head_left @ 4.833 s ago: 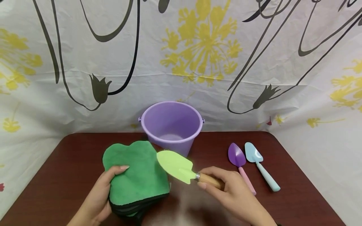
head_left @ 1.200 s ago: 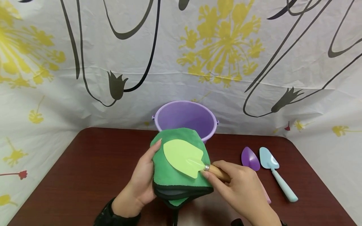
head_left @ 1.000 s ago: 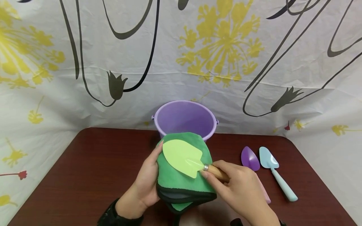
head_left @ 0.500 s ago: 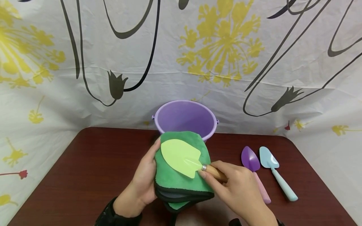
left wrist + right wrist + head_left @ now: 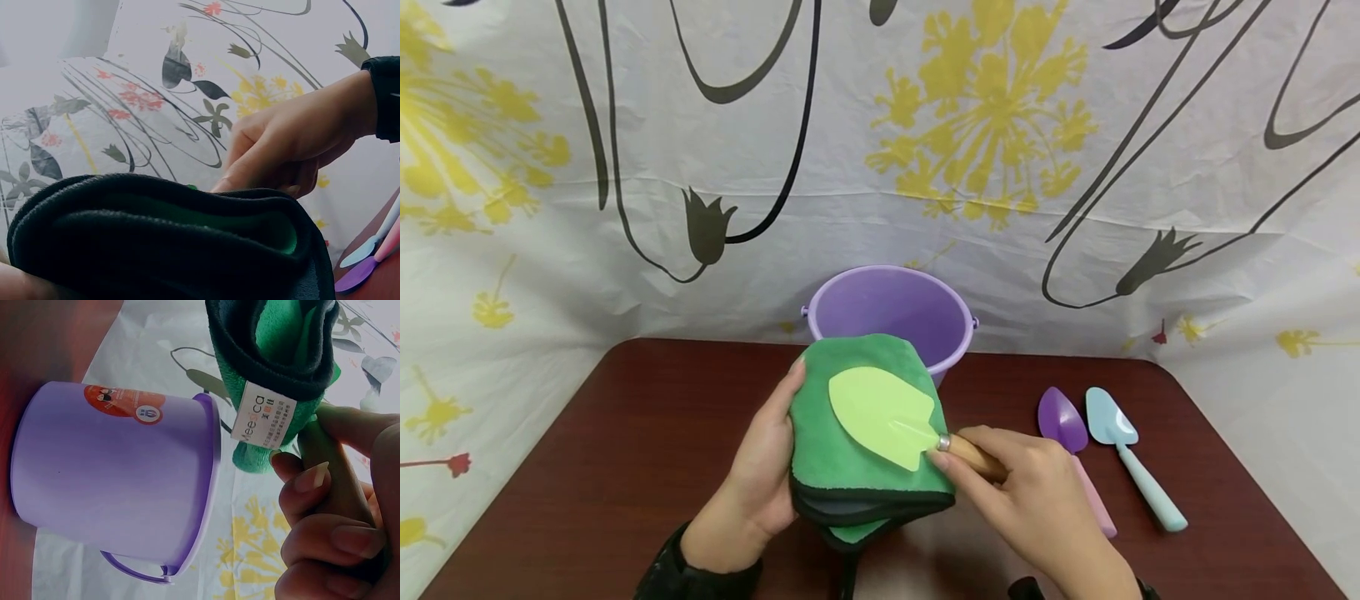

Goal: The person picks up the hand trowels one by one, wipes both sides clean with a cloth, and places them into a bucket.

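Note:
My left hand holds a folded green cloth with dark edging, thumb along its left side. In my right hand is a garden trowel, gripped by its wooden handle. The trowel's yellow-green blade overlaps the top of the cloth in the head view, pointing left. The right wrist view shows the fingers curled round the handle, close to the cloth's white label. The cloth's dark folded edge fills the bottom of the left wrist view, hiding the blade and most of the left hand.
A purple bucket stands at the back of the dark red table, just beyond the cloth. To the right lie a purple trowel with a pink handle and a light blue trowel. A patterned sheet hangs behind.
Since the earliest frame, the cloth has come right to the trowel's blade. Over the last second my left hand has shifted it slightly left and up against the blade; my right hand stays nearly still.

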The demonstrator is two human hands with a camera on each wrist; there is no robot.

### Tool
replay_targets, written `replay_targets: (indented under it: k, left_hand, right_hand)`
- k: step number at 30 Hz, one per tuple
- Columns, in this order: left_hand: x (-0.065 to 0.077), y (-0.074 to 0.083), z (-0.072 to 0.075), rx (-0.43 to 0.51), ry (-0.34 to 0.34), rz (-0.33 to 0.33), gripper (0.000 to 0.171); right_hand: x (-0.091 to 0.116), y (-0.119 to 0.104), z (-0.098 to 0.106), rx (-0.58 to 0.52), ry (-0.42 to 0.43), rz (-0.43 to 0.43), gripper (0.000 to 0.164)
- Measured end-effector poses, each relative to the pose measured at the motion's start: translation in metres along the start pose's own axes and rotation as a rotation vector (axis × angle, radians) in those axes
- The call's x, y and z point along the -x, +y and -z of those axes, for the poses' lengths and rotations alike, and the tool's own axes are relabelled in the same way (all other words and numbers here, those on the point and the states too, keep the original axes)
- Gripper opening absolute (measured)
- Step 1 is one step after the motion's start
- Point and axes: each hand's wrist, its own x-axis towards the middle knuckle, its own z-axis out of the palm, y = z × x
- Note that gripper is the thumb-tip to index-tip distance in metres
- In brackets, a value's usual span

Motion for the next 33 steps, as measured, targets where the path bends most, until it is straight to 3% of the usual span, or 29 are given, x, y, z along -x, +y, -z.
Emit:
replay_targets:
  k: [7, 13, 20, 27, 30, 33]
  left_hand:
    - [0.003, 0.007, 0.004, 0.008, 0.0, -0.018, 0.044]
    - [0.008, 0.016, 0.011, 0.024, -0.034, -0.076, 0.04]
    - [0.011, 0.027, 0.018, -0.003, -0.002, -0.111, 0.039]
    - [0.012, 0.03, 0.025, 0.079, -0.091, -0.178, 0.038]
    - [0.011, 0.027, 0.023, 0.042, -0.105, -0.201, 0.039]
    - [0.01, 0.024, 0.02, -0.021, -0.068, -0.206, 0.039]
  right_hand:
    - [0.0, 0.003, 0.003, -0.001, 0.0, -0.016, 0.015]
    - [-0.002, 0.005, 0.006, 0.011, 0.005, -0.02, 0.017]
    - [-0.003, 0.009, 0.008, 0.005, 0.013, -0.025, 0.019]
    - [-0.003, 0.014, 0.008, 0.029, 0.079, -0.006, 0.022]
    - [-0.003, 0.015, 0.008, 0.055, 0.086, -0.007, 0.022]
    - [-0.003, 0.016, 0.008, 0.073, 0.087, -0.008, 0.021]
